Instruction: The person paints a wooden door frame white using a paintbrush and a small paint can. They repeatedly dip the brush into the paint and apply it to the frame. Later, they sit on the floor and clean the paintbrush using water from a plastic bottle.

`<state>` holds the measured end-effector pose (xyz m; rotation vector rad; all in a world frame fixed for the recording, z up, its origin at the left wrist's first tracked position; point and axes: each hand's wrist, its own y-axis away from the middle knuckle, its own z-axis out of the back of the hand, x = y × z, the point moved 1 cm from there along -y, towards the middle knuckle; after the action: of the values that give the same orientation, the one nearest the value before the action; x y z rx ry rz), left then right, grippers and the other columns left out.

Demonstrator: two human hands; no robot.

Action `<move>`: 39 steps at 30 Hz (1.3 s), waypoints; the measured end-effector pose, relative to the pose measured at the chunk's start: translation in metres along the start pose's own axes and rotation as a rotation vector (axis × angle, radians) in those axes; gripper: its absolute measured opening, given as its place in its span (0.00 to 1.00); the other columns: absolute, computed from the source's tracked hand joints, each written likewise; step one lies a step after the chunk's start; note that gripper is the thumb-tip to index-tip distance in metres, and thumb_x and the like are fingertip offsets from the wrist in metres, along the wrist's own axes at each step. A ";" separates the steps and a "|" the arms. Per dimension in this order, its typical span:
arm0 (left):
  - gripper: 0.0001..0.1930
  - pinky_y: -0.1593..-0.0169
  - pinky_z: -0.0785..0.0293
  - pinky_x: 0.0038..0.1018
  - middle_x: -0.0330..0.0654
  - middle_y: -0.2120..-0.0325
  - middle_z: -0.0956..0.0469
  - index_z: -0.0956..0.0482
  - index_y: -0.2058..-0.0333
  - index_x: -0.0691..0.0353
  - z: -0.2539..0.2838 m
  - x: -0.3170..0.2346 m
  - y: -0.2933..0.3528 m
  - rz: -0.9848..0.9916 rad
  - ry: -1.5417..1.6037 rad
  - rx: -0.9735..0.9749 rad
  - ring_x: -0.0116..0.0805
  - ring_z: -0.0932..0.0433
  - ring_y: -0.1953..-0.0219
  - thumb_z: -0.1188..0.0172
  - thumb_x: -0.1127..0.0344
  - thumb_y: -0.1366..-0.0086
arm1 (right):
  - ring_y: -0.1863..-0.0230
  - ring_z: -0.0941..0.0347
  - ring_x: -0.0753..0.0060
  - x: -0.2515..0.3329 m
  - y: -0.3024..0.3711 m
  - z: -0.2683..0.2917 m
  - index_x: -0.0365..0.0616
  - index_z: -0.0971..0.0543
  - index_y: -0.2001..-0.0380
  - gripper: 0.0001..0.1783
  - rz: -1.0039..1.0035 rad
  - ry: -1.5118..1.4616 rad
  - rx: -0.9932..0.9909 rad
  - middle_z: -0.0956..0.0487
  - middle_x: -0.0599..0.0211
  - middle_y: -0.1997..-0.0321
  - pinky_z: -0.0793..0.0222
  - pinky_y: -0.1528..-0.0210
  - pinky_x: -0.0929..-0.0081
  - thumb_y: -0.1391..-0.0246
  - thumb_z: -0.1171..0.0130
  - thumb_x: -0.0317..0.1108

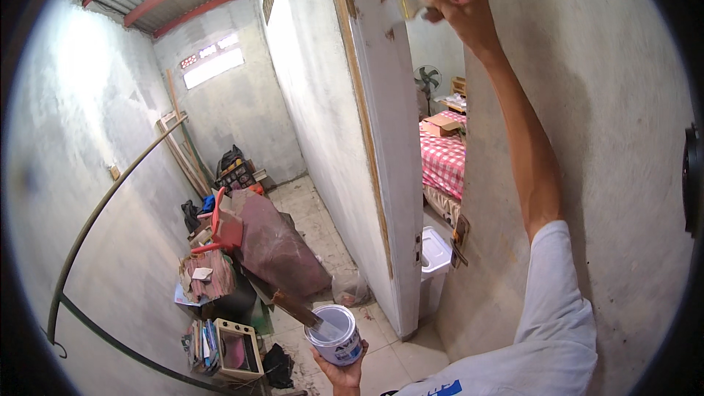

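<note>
Rising on the left, a grey plastered wall (pixel 95 198) borders the narrow room. A tall door frame (pixel 385 125) stands right of the middle, mostly white, with patchy brown near its top and a brown strip down its left edge. Through the opening shows a bed (pixel 442 161) under a red-and-white checked cover. A maroon slab (pixel 275 242) leans over the clutter on the tiled floor, just beside a red plastic chair (pixel 229 231). A lidded white bin (pixel 435 253) stands in the doorway. Low in front, the paint can (pixel 339 348) sits open and slightly tilted in the left hand (pixel 343 374), whose grip supports it from below; a wooden stick (pixel 297 309) slants at its rim. Raised high, the right hand (pixel 460 18) has its grip closed around a paintbrush (pixel 411 7), the bristles by the frame's upper right edge; blur hides whether they touch.
</note>
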<state>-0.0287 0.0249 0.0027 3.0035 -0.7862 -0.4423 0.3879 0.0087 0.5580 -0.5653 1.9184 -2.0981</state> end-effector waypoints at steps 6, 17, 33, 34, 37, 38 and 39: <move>0.44 0.47 0.27 0.59 0.47 0.43 0.26 0.35 0.35 0.45 0.003 -0.002 0.000 0.024 -0.067 -0.005 0.51 0.25 0.45 0.40 0.26 0.43 | 0.69 0.18 0.78 -0.017 0.008 -0.017 0.39 0.14 0.61 0.14 0.208 -0.154 -0.232 0.14 0.63 0.68 0.22 0.63 0.79 0.38 0.37 0.40; 0.46 0.49 0.23 0.57 0.53 0.44 0.25 0.36 0.34 0.53 -0.005 -0.001 0.004 0.009 0.024 0.017 0.58 0.24 0.44 0.36 0.32 0.43 | 0.69 0.18 0.75 0.005 0.051 -0.002 0.40 0.15 0.67 0.08 0.180 0.532 0.182 0.16 0.63 0.71 0.23 0.66 0.74 0.42 0.35 0.35; 0.47 0.49 0.23 0.58 0.53 0.44 0.26 0.36 0.34 0.52 0.001 -0.002 0.008 -0.003 -0.029 -0.001 0.57 0.25 0.44 0.39 0.28 0.43 | 0.74 0.27 0.80 -0.017 0.098 -0.031 0.42 0.16 0.67 0.10 0.174 0.021 -0.101 0.21 0.67 0.74 0.31 0.67 0.78 0.38 0.39 0.37; 0.47 0.49 0.23 0.58 0.53 0.44 0.25 0.37 0.33 0.52 0.001 -0.001 0.008 0.003 -0.018 0.017 0.57 0.25 0.44 0.39 0.28 0.43 | 0.73 0.27 0.80 -0.013 0.102 -0.026 0.41 0.16 0.67 0.11 0.149 0.034 -0.045 0.20 0.67 0.74 0.30 0.66 0.78 0.37 0.39 0.37; 0.47 0.49 0.22 0.57 0.53 0.45 0.25 0.37 0.33 0.52 0.003 -0.003 0.009 -0.011 -0.056 -0.032 0.57 0.24 0.44 0.39 0.27 0.43 | 0.69 0.23 0.80 -0.005 0.090 -0.008 0.39 0.16 0.67 0.10 -0.083 -0.050 -0.018 0.18 0.67 0.70 0.28 0.64 0.79 0.38 0.39 0.35; 0.46 0.49 0.24 0.57 0.50 0.44 0.25 0.36 0.34 0.50 0.003 -0.003 0.009 0.001 -0.053 -0.013 0.54 0.25 0.44 0.39 0.27 0.43 | 0.64 0.20 0.78 -0.005 0.074 -0.005 0.39 0.16 0.64 0.09 -0.095 0.074 -0.057 0.16 0.65 0.65 0.25 0.61 0.78 0.39 0.39 0.34; 0.45 0.48 0.25 0.58 0.48 0.44 0.25 0.35 0.35 0.47 0.002 -0.002 0.008 0.014 -0.049 0.005 0.52 0.25 0.45 0.39 0.27 0.43 | 0.63 0.19 0.78 -0.004 0.062 -0.008 0.39 0.16 0.64 0.09 0.039 0.041 -0.110 0.16 0.64 0.64 0.25 0.60 0.77 0.39 0.39 0.33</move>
<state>-0.0352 0.0191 0.0016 3.0001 -0.8124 -0.5166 0.3828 0.0109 0.4961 -0.5064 2.0606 -2.0046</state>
